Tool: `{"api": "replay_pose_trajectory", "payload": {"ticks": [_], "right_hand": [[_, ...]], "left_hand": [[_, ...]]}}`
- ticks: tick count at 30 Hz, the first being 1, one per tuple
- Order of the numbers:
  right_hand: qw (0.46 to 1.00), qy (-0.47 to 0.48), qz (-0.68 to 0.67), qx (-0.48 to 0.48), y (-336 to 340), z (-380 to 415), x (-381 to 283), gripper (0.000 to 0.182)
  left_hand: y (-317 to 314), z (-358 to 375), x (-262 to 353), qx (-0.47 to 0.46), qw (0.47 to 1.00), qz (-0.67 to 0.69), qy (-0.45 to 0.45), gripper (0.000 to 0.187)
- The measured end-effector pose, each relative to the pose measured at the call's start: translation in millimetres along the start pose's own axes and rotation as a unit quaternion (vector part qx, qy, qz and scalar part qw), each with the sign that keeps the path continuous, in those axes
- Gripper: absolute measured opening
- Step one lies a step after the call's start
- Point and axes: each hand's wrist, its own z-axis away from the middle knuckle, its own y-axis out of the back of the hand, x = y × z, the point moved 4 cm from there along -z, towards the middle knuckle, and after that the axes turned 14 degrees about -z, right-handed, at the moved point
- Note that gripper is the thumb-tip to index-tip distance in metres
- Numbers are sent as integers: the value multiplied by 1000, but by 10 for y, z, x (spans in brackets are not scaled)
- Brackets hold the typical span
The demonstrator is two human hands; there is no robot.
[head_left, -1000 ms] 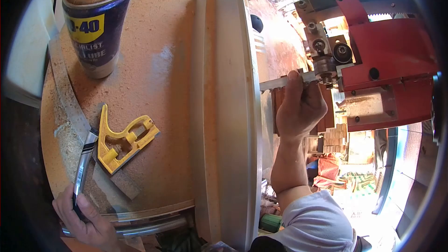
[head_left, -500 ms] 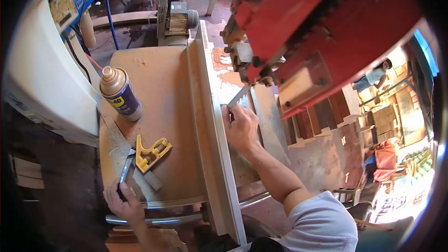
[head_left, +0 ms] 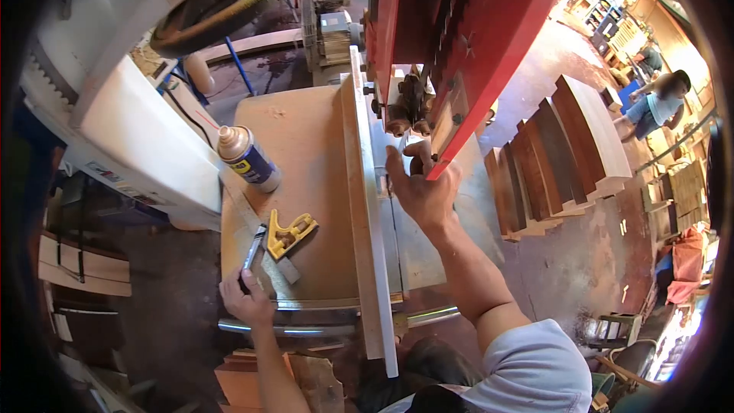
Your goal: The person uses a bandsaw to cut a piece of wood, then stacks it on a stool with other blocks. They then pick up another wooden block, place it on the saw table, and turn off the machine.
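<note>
The black end of a slim, silvery pen-like tool (head_left: 255, 246) is between the fingers of my left hand (head_left: 248, 300), at the saw table's near left edge. Beside its tip lies a yellow square head (head_left: 289, 234) on a metal rule. My right hand (head_left: 427, 187) is raised by the saw's blade guides (head_left: 409, 107), under the red guard (head_left: 497, 53). Its fingers are partly bent and apart, with nothing visible in them; the guard's lower edge overlaps them. A long metal fence (head_left: 370, 222) crosses the dusty table (head_left: 321, 153) between my hands.
A spray can (head_left: 249, 159) stands on the table's left part, beside the white machine column (head_left: 153, 138). Stacked curved wood pieces (head_left: 566, 145) are at the right. Farther back, a person (head_left: 654, 107) is at the upper right. A motor (head_left: 335, 37) sits behind the table.
The view has shifted, showing more of the right side. My right hand has left the thin metal strip it pinched and moved up to the guides, fingers parted. My left hand still holds the tool.
</note>
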Motion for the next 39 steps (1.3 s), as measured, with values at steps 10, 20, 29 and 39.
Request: {"api": "replay_pose_trajectory", "payload": {"ticks": [10, 20, 29, 39], "right_hand": [[997, 73, 10, -26, -120, 51, 226, 18], [993, -33, 68, -94, -217, 624, 536, 18], [999, -44, 5, 9, 93, 44, 64, 28], [996, 78, 3, 37, -132, -5, 124, 11]], "left_hand": [[17, 6, 27, -11, 1000, -17, 8, 24], [3, 17, 24, 1, 1000, -21, -5, 24], [-10, 16, -15, -8, 1000, -28, 6, 21], [25, -21, 16, -15, 1000, -26, -7, 19]]}}
